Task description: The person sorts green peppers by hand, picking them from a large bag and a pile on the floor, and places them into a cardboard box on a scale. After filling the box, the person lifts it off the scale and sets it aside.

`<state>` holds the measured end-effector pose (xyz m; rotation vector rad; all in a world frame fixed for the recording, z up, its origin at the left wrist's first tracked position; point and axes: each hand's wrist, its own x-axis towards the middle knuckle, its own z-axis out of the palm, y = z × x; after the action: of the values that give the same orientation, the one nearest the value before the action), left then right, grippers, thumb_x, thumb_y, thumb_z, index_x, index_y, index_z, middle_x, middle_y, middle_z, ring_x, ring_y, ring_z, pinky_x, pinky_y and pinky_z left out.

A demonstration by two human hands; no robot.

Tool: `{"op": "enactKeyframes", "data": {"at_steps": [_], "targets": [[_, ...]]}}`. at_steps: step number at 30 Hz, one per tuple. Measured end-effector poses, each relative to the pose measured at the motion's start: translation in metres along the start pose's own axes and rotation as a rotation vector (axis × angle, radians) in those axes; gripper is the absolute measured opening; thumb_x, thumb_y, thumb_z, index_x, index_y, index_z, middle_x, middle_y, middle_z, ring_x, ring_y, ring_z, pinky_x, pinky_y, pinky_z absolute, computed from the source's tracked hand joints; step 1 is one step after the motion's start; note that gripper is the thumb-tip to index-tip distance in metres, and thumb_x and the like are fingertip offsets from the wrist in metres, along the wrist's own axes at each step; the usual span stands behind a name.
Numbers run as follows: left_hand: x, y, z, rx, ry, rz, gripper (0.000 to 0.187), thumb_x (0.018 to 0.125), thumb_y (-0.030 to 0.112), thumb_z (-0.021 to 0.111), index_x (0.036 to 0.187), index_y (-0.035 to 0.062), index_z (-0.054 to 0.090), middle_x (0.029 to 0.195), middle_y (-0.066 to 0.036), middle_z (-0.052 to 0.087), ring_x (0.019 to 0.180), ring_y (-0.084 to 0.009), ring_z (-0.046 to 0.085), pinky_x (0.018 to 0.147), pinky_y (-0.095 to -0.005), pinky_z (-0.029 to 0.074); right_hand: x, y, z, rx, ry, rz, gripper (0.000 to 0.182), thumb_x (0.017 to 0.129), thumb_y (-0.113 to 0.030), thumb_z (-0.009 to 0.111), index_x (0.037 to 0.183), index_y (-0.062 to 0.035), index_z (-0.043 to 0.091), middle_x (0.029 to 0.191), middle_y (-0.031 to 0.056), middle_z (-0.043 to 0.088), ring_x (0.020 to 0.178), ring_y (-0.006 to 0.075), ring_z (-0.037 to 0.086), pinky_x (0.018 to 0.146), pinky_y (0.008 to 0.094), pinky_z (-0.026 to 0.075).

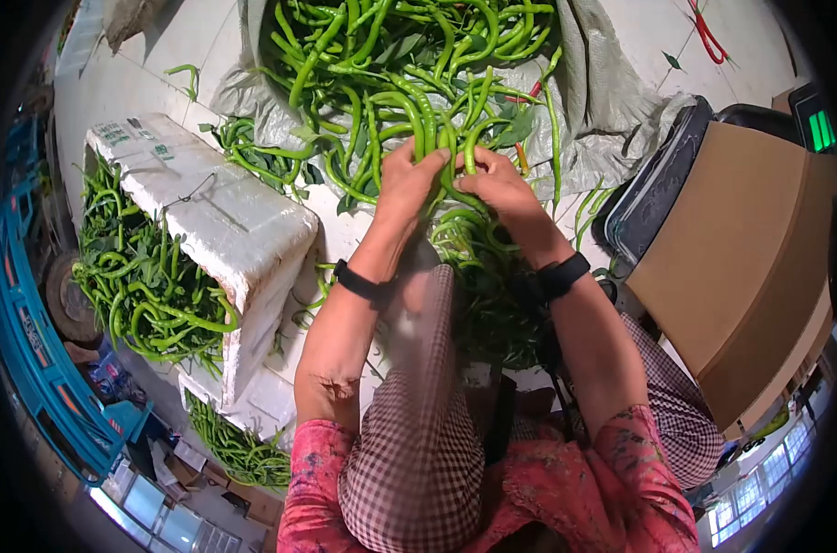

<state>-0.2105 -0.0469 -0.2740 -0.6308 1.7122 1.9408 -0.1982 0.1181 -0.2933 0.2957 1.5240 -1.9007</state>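
My left hand (407,186) is closed around a few long green chili peppers (422,124) at the near edge of a big heap. Close beside it, my right hand (503,191) has its fingers bent around more of the green peppers, thumb toward the left hand. Behind both hands, the heap of green chili peppers (345,51) with some leaves lies on an opened woven sack (591,69). A red pepper (535,89) shows among them. Below my hands, between my legs, more green peppers (464,235) lie in a pile, partly hidden by my arms.
A white foam box (206,194) lies tipped at the left, with peppers and leaves spilling out. Another pepper pile (239,452) sits lower left. At the right stand a cardboard box (731,230) and a scale display (820,131). A blue vehicle (40,359) borders the far left.
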Motion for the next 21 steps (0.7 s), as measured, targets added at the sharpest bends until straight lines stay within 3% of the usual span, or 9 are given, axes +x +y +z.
{"op": "enactKeyframes", "data": {"at_steps": [3,5,9,11,13,15,17,19,21], "targets": [[-0.018,0.003,0.011,-0.259,0.0,0.042,0.024,0.088,0.009,0.059,0.109,-0.0014,0.059,0.098,-0.007,0.065,0.078,-0.0104,0.059,0.069,-0.0256,0.048,-0.023,-0.03,0.012,0.276,-0.121,-0.105,0.044,0.078,-0.016,0.068,0.117,-0.0005,0.057,0.105,0.0043,0.061,0.093,0.0125,0.056,0.083,0.0273,0.046],[-0.04,0.012,0.02,-0.235,-0.023,0.019,0.032,0.093,0.015,0.054,0.12,-0.0015,0.054,0.108,-0.009,0.062,0.089,-0.0121,0.058,0.079,-0.0269,0.047,-0.042,-0.041,0.012,0.255,-0.213,0.048,0.055,0.079,-0.023,0.07,0.125,-0.0005,0.052,0.109,0.0056,0.059,0.095,0.0125,0.055,0.085,0.0284,0.045],[-0.05,0.014,0.031,-0.133,-0.197,0.166,0.044,0.098,0.023,0.046,0.134,-0.0024,0.045,0.129,-0.012,0.052,0.119,-0.0196,0.048,0.102,-0.0317,0.037,-0.046,-0.025,0.018,0.028,0.06,-0.213,0.043,0.081,-0.026,0.071,0.114,-0.0007,0.06,0.11,0.0057,0.059,0.096,0.0105,0.054,0.082,0.0282,0.046],[-0.052,0.01,0.035,0.474,-0.041,0.626,0.045,0.098,0.029,0.044,0.125,-0.0071,0.05,0.126,-0.021,0.055,0.117,-0.0331,0.052,0.101,-0.0342,0.038,-0.056,-0.041,0.026,0.09,0.26,-0.063,0.035,0.081,-0.022,0.07,0.108,-0.0002,0.062,0.103,0.0048,0.061,0.093,0.0093,0.054,0.08,0.0273,0.046],[-0.05,-0.005,0.056,0.118,-0.074,0.452,0.045,0.095,0.028,0.049,0.123,-0.0072,0.052,0.127,-0.023,0.054,0.119,-0.0388,0.05,0.103,-0.0374,0.037,-0.063,-0.043,0.017,0.199,0.198,-0.092,0.033,0.081,-0.021,0.069,0.106,0.0002,0.062,0.094,0.0028,0.063,0.086,0.0094,0.056,0.077,0.0264,0.046],[-0.064,0.006,0.05,0.288,-0.134,0.504,0.043,0.094,0.025,0.051,0.123,-0.006,0.053,0.124,-0.022,0.056,0.115,-0.0363,0.053,0.099,-0.0375,0.04,-0.072,-0.036,0.002,0.385,0.242,-0.189,0.032,0.082,-0.02,0.068,0.106,0.0009,0.062,0.086,0.0021,0.064,0.08,0.0107,0.058,0.076,0.0252,0.046],[-0.072,0.023,0.045,0.456,-0.2,0.54,0.041,0.092,0.022,0.054,0.123,-0.0049,0.054,0.121,-0.021,0.058,0.11,-0.0339,0.057,0.096,-0.0376,0.043,-0.088,-0.049,-0.013,0.193,0.429,-0.121,0.03,0.083,-0.02,0.067,0.104,0.0,0.06,0.086,0.0049,0.064,0.079,0.0121,0.059,0.075,0.0255,0.046],[-0.075,0.036,0.024,0.384,0.117,0.382,0.037,0.089,0.018,0.057,0.12,-0.0031,0.057,0.111,-0.018,0.062,0.094,-0.0269,0.061,0.084,-0.0351,0.048,-0.103,-0.058,-0.037,0.271,0.51,-0.173,0.027,0.084,-0.02,0.066,0.101,-0.0006,0.057,0.083,0.0069,0.063,0.076,0.0131,0.058,0.075,0.0273,0.046],[-0.036,0.005,-0.023,0.561,0.423,0.497,0.031,0.087,0.014,0.059,0.115,-0.0016,0.059,0.101,-0.013,0.063,0.08,-0.0196,0.06,0.073,-0.0313,0.049,-0.107,-0.06,-0.053,0.486,0.482,-0.322,0.021,0.088,-0.014,0.063,0.101,-0.0002,0.056,0.082,0.0059,0.059,0.073,0.0133,0.057,0.074,0.0289,0.047]]}}
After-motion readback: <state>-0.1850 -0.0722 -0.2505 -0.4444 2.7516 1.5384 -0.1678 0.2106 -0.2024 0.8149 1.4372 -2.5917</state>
